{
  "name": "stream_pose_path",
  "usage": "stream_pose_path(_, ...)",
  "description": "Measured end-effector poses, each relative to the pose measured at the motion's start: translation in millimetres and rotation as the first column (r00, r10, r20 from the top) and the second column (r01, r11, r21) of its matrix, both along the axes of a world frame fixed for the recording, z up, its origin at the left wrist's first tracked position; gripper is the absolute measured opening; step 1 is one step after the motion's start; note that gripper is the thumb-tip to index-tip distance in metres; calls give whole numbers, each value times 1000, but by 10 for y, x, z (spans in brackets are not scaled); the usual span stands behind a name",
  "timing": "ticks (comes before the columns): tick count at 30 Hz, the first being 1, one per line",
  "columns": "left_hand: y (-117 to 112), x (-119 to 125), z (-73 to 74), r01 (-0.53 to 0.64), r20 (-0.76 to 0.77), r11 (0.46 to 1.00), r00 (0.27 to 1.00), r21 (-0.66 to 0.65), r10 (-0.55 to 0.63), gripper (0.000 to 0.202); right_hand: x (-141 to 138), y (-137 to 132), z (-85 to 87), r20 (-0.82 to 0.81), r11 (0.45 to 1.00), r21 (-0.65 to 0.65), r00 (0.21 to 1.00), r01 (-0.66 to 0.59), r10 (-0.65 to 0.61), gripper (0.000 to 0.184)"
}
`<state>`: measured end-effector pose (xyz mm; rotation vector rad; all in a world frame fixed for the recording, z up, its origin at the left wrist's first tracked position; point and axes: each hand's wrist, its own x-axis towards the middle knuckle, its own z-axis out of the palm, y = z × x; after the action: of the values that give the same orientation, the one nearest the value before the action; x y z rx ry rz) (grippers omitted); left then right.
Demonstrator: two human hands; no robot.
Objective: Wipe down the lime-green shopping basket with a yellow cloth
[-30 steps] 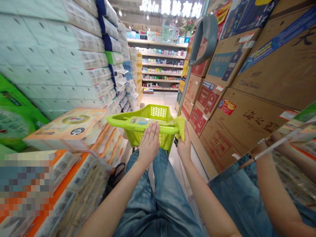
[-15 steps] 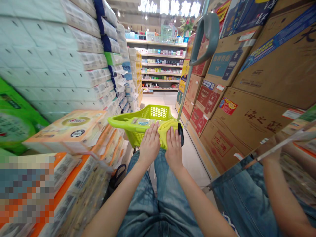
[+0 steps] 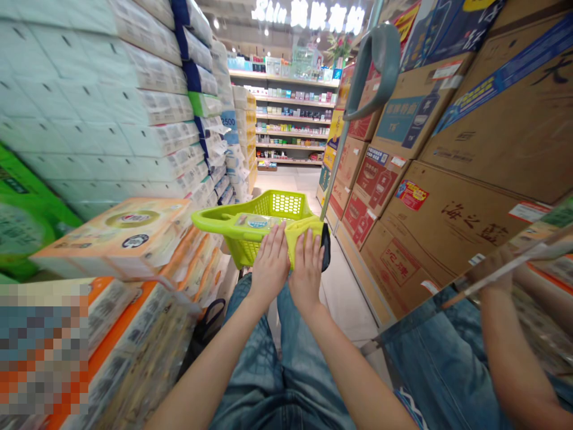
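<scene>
In front of my knees stands a lime-green shopping basket (image 3: 233, 226) with lattice sides and a clear label panel on its near rim. My left hand (image 3: 270, 263) lies on that near rim, fingers stretched and close together, their tips beside the cloth. A folded yellow cloth (image 3: 293, 235) rests over the right part of the rim. My right hand (image 3: 307, 269) presses on the cloth with its fingers bent over it; its thumb is hidden. At the basket's right corner shows a dark piece (image 3: 326, 248). A grey loop handle (image 3: 373, 71) rises above on a metal pole.
Stacked tissue packs (image 3: 89, 119) line the left side, with an orange pack (image 3: 120, 230) low beside the basket. Cardboard cartons (image 3: 447, 203) wall the right. A mirror-like panel (image 3: 447, 346) reflects my arm. Stocked shelves (image 3: 290, 116) stand beyond the tiled aisle.
My right hand has slid slightly left and down with the cloth, closer to my left hand. The cloth looks flatter. My left hand has barely moved.
</scene>
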<state>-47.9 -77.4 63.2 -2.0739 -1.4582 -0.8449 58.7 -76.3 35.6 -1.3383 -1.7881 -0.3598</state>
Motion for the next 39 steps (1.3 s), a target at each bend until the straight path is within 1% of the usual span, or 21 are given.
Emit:
stream_pose_path(2, 2, -20, 1, 1, -15, 1000, 1000, -2, -1, 67, -54, -9, -31, 59, 1000, -2, 998, 11, -10, 74)
stream_pose_path(3, 3, -28, 3, 0, -23, 1000, 1000, -1, 0, 67, -37, -1, -45, 80, 1000, 3, 997, 4, -5, 74)
stream_pose_path(6, 3, -33, 15, -6, -39, 1000, 999, -2, 6, 67, 154, 49, -74, 102, 999, 40, 994, -34, 30, 77)
stream_pose_path(8, 0, -20, 22, -9, -40, 1000, 999, -4, 9, 68, 335, 98, -74, 51, 998, 53, 998, -42, 39, 81)
stream_pose_path(10, -4, 1, 25, -12, -33, 1000, 999, -6, 12, 68, 496, 150, -52, -54, 998, 40, 997, -46, 48, 86)
stream_pose_path(13, -7, 32, 18, -13, -17, 1000, 1000, -5, 13, 70, 598, 203, 2, -220, 998, 5, 973, -69, 69, 91)
stream_pose_path(15, -6, 45, 8, -13, -6, 1000, 1000, -4, 13, 71, 536, 196, 33, -268, 998, 4, 962, -57, 56, 90)
stream_pose_path(16, -3, 47, 3, -11, -2, 1000, 1000, -3, 11, 71, 468, 178, 45, -259, 999, 4, 965, -39, 39, 88)
stream_pose_path(18, 4, 43, -5, -7, 2, 1000, 1000, 1, 7, 72, 283, 124, 61, -181, 1000, 3, 983, 1, 0, 84)
stream_pose_path(21, 20, 10, -9, 7, -9, 1000, 1000, 17, -6, 72, 11, 45, 73, -13, 999, -4, 999, 36, -36, 77)
stream_pose_path(23, 30, -27, -5, 19, -28, 1000, 999, 24, -18, 72, -76, 18, 72, 55, 999, -15, 998, 43, -43, 72)
stream_pose_path(25, 35, -72, 2, 30, -52, 999, 998, 19, -29, 71, -51, 9, 60, 93, 999, -17, 995, 35, -33, 72)
stream_pose_path(28, 29, -154, 7, 26, -66, 1000, 997, 8, -25, 70, 159, 9, 31, 123, 1000, 2, 992, -4, 4, 78)
stream_pose_path(30, 18, -207, -2, 24, -79, 1000, 997, 5, -24, 70, 339, 19, 16, 80, 1000, 6, 997, -6, 5, 83)
stream_pose_path(33, 10, -255, -36, 22, -114, 1000, 993, 4, -21, 70, 513, 62, 19, -73, 999, -19, 997, 29, -30, 90)
stream_pose_path(36, 29, -245, -84, -6, -116, 1000, 993, 20, 8, 71, 458, 114, 43, -170, 998, -24, 984, 52, -55, 91)
stream_pose_path(39, 68, -210, -135, -36, -95, 998, 995, 51, 41, 71, 215, 124, 72, -153, 996, 6, 984, 90, -88, 85)
